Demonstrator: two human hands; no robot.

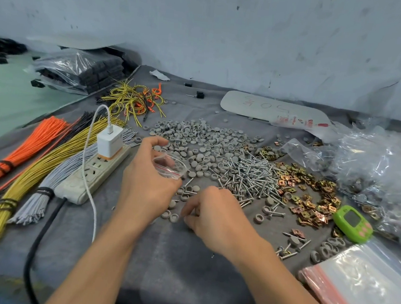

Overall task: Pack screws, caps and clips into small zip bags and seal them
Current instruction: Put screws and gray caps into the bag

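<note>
My left hand [147, 181] holds a small clear zip bag [170, 165] with a red seal line, its mouth held open above the cloth. My right hand [213, 214] is down on the grey cloth just below it, fingers curled and pinching at small parts among loose grey caps [173, 218] and screws; what it pinches is hidden. A broad pile of grey caps [195, 139] lies behind the hands. A heap of silver screws [253, 177] sits to the right, and gold metal clips [307, 197] spread further right.
A white power strip [91, 173] with a charger and cable lies left of my left hand, beside bundles of orange, yellow and grey cable ties [36, 161]. A stack of empty zip bags [365, 282] sits at the lower right, near a green counter [353, 223]. Crumpled plastic bags [375, 167] fill the right.
</note>
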